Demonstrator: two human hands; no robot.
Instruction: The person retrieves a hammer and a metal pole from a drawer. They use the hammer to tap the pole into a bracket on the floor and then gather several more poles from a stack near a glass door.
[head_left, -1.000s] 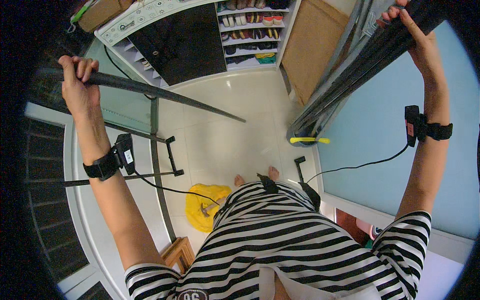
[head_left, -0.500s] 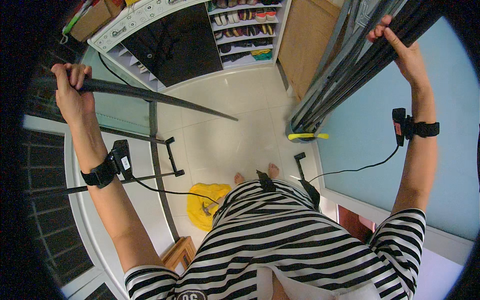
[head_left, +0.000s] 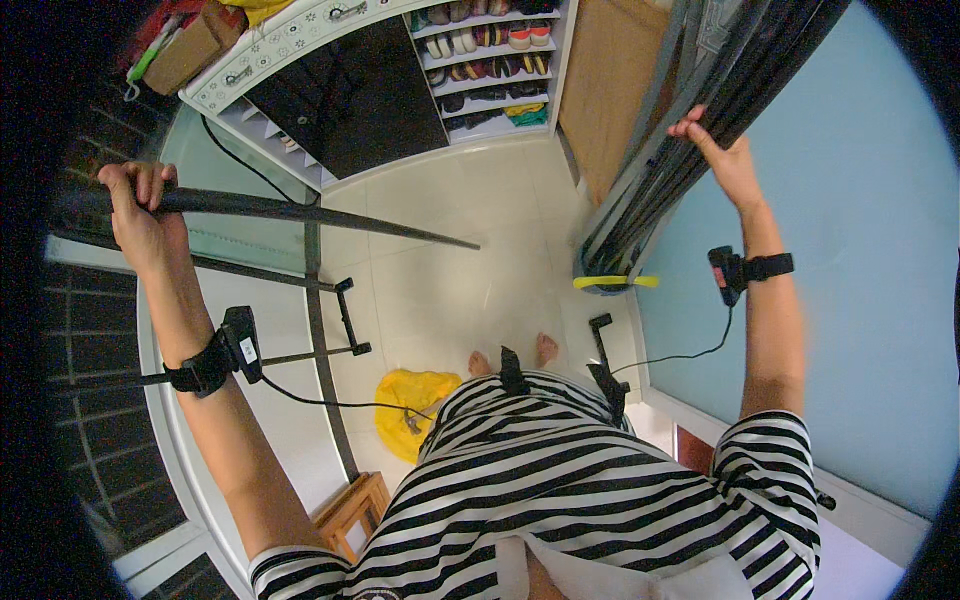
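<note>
My left hand is raised at the upper left and shut around the end of a long dark pole that slants down toward the floor's middle. My right hand is raised at the upper right and grips a bundle of dark poles and grey folded frame that leans against the light blue wall. The bundle's foot rests on the floor by a yellow handle. Both wrists carry black strapped devices with cables running to my striped shirt.
A glass panel with a black metal stand is at the left. A yellow cloth lies on the pale tiled floor by my bare feet. A shoe rack and a dark cabinet stand at the far side, a wooden stool below left.
My right hand has slid lower along the bundle. The left hand with its pole has come down a little and the view has shifted.
</note>
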